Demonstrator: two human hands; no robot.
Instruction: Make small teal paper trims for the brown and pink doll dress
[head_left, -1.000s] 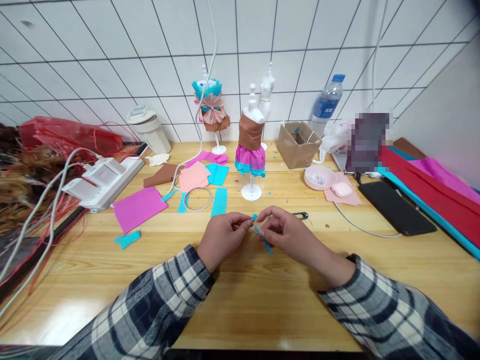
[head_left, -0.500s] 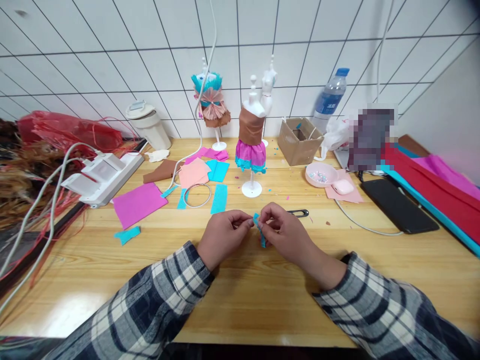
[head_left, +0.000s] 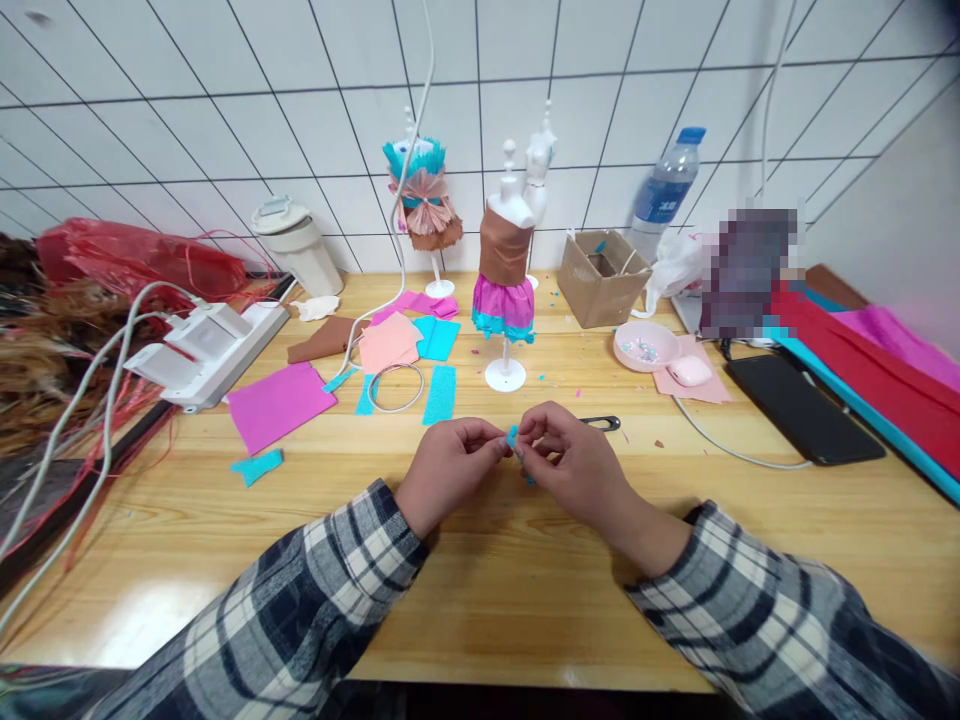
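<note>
Between my two hands is a small strip of blue crepe paper, pinched at its top from both sides. My left hand is closed, thumb and forefinger pressed on the strip's left edge. My right hand pinches it from the right, and its fingers hide much of the strip. Scissors lie partly behind my right hand, only a black handle loop showing. Beyond my hands a small white mannequin stands upright, dressed in a brown top and a magenta skirt with a blue hem.
Paper pieces, among them a magenta sheet, and a metal ring lie left of centre. A power strip stands at the left. At the right are a cardboard box, a pink bowl and a black phone.
The strip's lower end, which hung below my right fingers, is now mostly gathered up and hidden behind them. Both hands stay in nearly the same place.
</note>
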